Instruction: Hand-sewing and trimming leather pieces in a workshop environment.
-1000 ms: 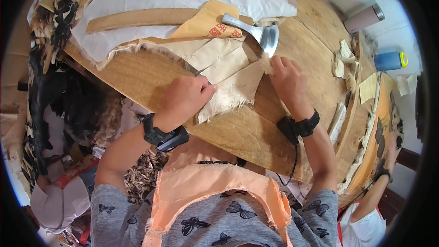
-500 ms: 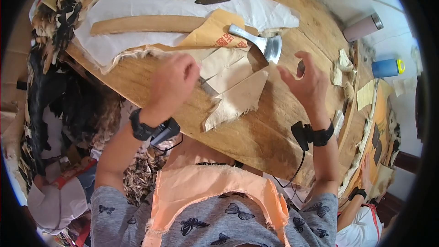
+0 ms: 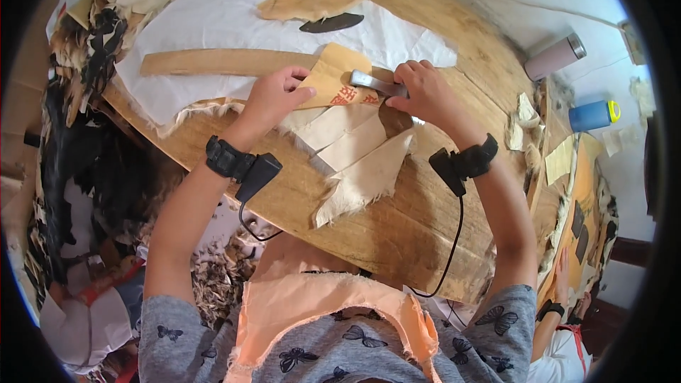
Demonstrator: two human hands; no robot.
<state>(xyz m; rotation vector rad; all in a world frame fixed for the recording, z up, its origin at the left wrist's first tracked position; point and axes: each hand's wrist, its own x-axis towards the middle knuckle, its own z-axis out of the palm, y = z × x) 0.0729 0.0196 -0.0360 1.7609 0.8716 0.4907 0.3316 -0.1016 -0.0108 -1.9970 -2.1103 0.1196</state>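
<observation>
And the right hand point(image 3: 423, 97), empty a moment ago, now curls around the knife point(image 3: 372, 84), its handle over the brown paper point(image 3: 331, 66)! The left hand point(image 3: 275, 99) reaches the paper's left edge, fingers slightly parted; whether they grip, I can't tell.

Over the desk point(image 3: 443, 234) I count one left hand point(image 3: 273, 99), one right hand point(image 3: 429, 93) — then one metal cutter point(image 3: 376, 84), one brown paper point(image 3: 330, 69), one long tan strip point(image 3: 213, 62), two dark pieces point(image 3: 331, 23) on one white sheet point(image 3: 408, 32), two bottles point(image 3: 590, 117) beyond — one pink, one blue.
</observation>
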